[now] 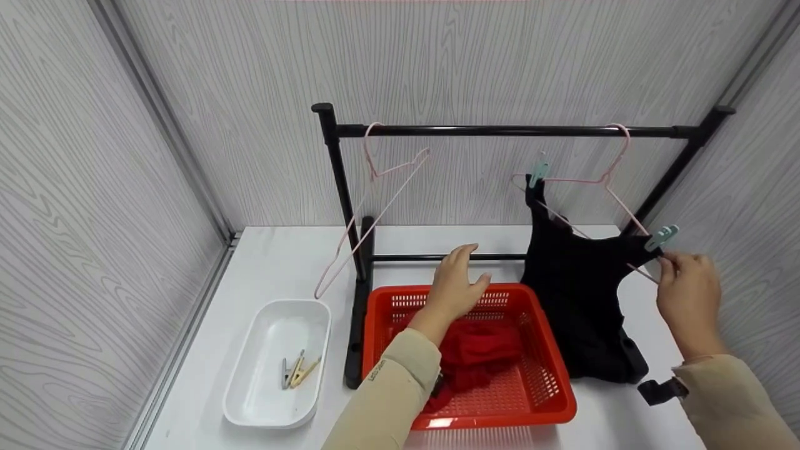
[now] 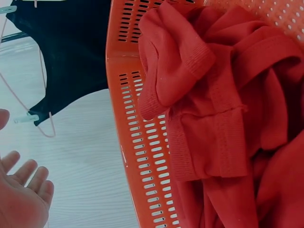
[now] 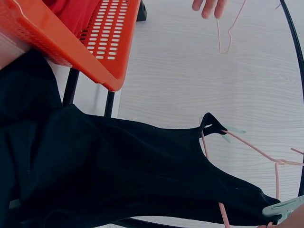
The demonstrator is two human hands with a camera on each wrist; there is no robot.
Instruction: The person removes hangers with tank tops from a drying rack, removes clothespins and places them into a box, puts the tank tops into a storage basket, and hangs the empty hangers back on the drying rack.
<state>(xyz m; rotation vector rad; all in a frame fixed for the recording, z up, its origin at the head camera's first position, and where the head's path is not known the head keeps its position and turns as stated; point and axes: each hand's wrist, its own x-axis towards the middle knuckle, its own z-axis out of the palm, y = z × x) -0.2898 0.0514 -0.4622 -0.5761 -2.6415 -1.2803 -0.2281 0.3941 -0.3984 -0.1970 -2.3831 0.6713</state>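
Note:
A black sleeveless top (image 1: 575, 281) hangs from a pink hanger (image 1: 578, 181), each strap held by a pale green clothespin (image 1: 539, 172). Just below the second clothespin (image 1: 662, 237), my right hand (image 1: 690, 300) pinches the lower corner of the hanger at the strap; its fingertips are partly cut off in the right wrist view. My left hand (image 1: 455, 284) is in the air over the red basket (image 1: 559, 387), fingers apart and holding nothing. Folded red clothing (image 2: 209, 114) with ribbed edges lies inside that basket.
Another pink hanger (image 1: 390, 206), bare and turned at an angle, hangs on the left of the black rack's bar (image 1: 494, 130). A white tray (image 1: 247, 369) with several clothespins (image 1: 297, 372) stands at the left. Wood-grain walls enclose the white table (image 1: 212, 356).

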